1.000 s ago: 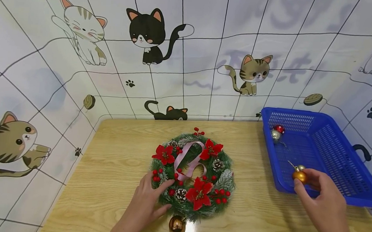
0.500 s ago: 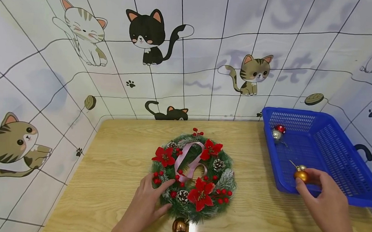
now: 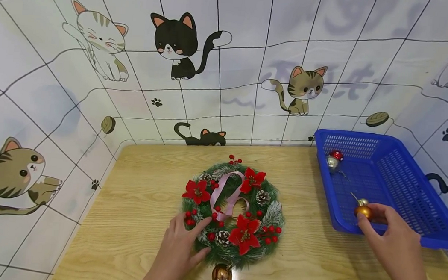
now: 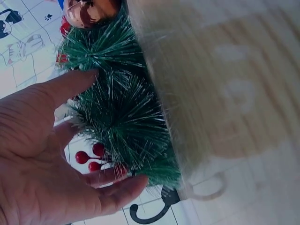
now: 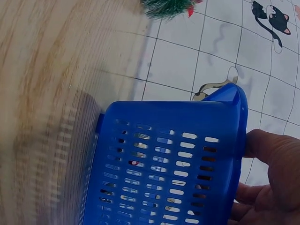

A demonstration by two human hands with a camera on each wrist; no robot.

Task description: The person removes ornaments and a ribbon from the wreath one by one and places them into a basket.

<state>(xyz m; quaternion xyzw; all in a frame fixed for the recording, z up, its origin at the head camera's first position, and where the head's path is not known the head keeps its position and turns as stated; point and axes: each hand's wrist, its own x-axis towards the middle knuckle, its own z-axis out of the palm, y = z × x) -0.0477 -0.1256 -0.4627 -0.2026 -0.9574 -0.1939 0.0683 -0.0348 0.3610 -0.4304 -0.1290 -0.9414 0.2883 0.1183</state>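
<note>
One glossy ball (image 3: 363,212) in right hand (image 3: 394,236) — left hand (image 3: 178,247) at bristly wreath (image 3: 244,235).

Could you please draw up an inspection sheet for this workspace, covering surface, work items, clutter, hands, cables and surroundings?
Surface: wood-grain table.
Work items: wreath lying on the table; copper ornament by its near edge; gold ornament at the blue basket.
Clutter: red ornament and silver ornament inside the basket.
Hands: left hand touches the wreath; right hand pinches the gold ornament.
Cables: nothing seen.
Surroundings: cat-patterned wall covering.
</note>
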